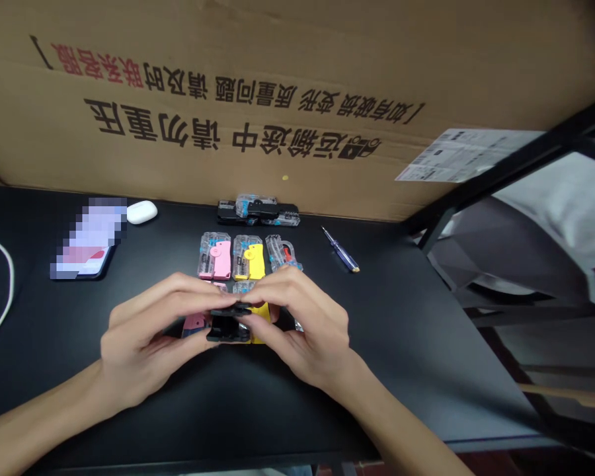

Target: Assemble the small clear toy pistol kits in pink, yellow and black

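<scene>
My left hand (143, 337) and my right hand (302, 324) hold a small black plastic piece (228, 328) between their fingertips, above the black tabletop (377, 370). Under my hands lie a pink-and-transparent plastic item (194, 325) and a yellow one (260, 324), partly hidden by my fingers. Farther off stand a transparent case with a pink part (215, 256), one with a yellow part (248, 258) and one with a red part (282, 254). A black-and-transparent assembly (258, 211) lies behind them.
A blue-handled screwdriver (340, 249) lies right of the cases. A blurred phone (89, 238), a white earbud case (141, 212) and a white cable (0, 284) are on the left. A printed cardboard box (228, 112) stands behind the table, with a dark metal frame (506, 165) at right.
</scene>
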Available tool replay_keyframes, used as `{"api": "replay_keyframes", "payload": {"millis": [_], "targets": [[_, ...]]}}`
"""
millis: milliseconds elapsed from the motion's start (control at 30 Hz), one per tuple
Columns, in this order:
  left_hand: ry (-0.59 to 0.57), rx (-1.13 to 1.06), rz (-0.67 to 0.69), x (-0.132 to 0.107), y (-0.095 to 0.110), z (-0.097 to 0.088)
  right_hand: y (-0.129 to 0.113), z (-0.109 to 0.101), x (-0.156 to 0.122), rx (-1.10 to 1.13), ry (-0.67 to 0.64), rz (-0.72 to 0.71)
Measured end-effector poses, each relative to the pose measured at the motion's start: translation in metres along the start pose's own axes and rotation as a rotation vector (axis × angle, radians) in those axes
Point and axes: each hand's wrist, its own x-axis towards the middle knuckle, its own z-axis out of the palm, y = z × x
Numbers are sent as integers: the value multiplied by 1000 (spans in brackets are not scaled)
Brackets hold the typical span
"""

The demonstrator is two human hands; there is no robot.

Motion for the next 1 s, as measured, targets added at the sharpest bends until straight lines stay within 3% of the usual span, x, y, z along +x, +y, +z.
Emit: {"api": "replay_keyframes", "payload": {"millis": [267,700,1000], "targets": [[-28,151,86,6,10,-3,-2,0,-1,9,12,-26],[-35,149,124,4,8,-3,-3,-1,1,72,-11,-14],[-52,132,112,2,7,-2,-4,-6,4,155,-6,76]]}}
